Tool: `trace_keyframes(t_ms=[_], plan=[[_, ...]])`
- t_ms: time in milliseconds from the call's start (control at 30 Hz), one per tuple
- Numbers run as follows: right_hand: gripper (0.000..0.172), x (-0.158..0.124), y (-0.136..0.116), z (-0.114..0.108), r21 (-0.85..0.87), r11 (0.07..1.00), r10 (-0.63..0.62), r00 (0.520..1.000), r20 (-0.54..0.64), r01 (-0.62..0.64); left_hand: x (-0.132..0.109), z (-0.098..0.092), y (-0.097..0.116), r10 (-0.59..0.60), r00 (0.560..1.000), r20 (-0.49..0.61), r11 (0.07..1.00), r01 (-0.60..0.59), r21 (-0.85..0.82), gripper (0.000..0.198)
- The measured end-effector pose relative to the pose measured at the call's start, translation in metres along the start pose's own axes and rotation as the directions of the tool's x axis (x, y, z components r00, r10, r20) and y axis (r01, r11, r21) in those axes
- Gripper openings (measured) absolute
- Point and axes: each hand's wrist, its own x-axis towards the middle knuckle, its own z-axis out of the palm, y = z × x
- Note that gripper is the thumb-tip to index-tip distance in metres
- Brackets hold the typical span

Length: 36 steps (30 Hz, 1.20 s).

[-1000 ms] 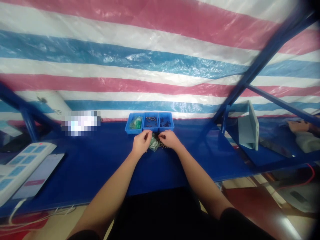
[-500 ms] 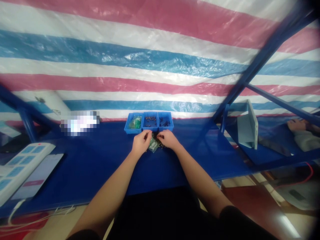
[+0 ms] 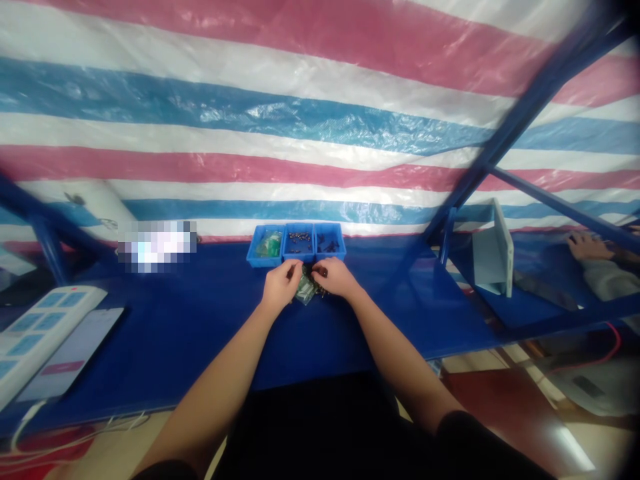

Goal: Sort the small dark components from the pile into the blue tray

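My left hand (image 3: 283,283) has its thumb and fingers pinched together, over the left side of a small pile. What it pinches is too small to make out. Facing it, my right hand (image 3: 334,275) is curled with its fingertips together; any piece in it is hidden. Between and below the hands lie clear, greenish plastic packets (image 3: 306,291) with small brassy and dark pieces at their right. Just beyond stand three blue bins: the left bin (image 3: 253,257) holds green and clear packets, the middle bin (image 3: 299,256) small metal parts, the right bin (image 3: 342,253) small dark parts.
On the blue table (image 3: 200,333), a white power strip (image 3: 50,333) and a phone (image 3: 70,357) with a cable lie at left. A blurred-out bright screen (image 3: 157,247) stands behind. At right are a blue frame post (image 3: 447,237), a propped tablet (image 3: 500,253) and another person's hand (image 3: 590,245).
My right hand has shifted slightly, its fingers more curled. The left hand stays nearly still. The whole view has drifted a little, and the other person's hand at right has moved left.
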Motion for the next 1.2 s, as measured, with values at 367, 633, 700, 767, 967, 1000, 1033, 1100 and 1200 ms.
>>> trace_keyframes(t_ms=[367, 633, 700, 767, 967, 1000, 1033, 1100, 1200], plan=[[0.017, -0.001, -0.006, -0.003, 0.128, 0.992, -0.011, 0.999, 0.037, 0.006, 0.000, 0.000, -0.001, 0.016, 1.000, 0.000, 1.000, -0.016, 0.011, 0.027], [0.027, 0.001, -0.006, 0.000, 0.419, 0.906, 0.144, 0.972, -0.185, -0.054, 0.001, 0.002, -0.005, 0.039, 0.998, 0.046, 0.999, -0.039, -0.007, 0.027], [0.031, 0.002, -0.009, 0.000, 0.569, 0.818, 0.215, 0.963, -0.165, -0.085, 0.001, 0.004, -0.007, 0.074, 0.995, 0.065, 0.997, -0.073, -0.019, 0.026], [0.033, 0.003, -0.013, 0.001, 0.676, 0.730, 0.247, 0.962, -0.118, -0.104, 0.001, 0.006, -0.009, 0.112, 0.991, 0.066, 0.993, -0.110, -0.034, 0.025], [0.034, 0.002, -0.018, 0.008, 0.796, 0.598, 0.235, 0.970, -0.068, -0.089, 0.001, 0.007, -0.010, 0.200, 0.973, 0.119, 0.979, -0.194, -0.061, 0.030], [0.033, 0.002, -0.018, 0.010, 0.808, 0.583, 0.246, 0.966, -0.075, -0.086, 0.001, 0.007, -0.010, 0.205, 0.970, 0.132, 0.978, -0.199, -0.056, 0.030], [0.031, 0.002, -0.018, 0.011, 0.820, 0.565, 0.263, 0.962, -0.077, -0.089, 0.001, 0.007, -0.010, 0.205, 0.969, 0.134, 0.978, -0.200, -0.049, 0.029], [0.030, 0.002, -0.018, 0.011, 0.842, 0.526, 0.302, 0.952, -0.057, -0.116, 0.002, 0.007, -0.010, 0.187, 0.978, 0.091, 0.982, -0.186, -0.024, 0.028], [0.030, 0.003, -0.019, 0.010, 0.856, 0.496, 0.327, 0.945, -0.027, -0.147, 0.003, 0.005, -0.012, 0.144, 0.990, -0.007, 0.990, -0.144, 0.005, 0.026]])
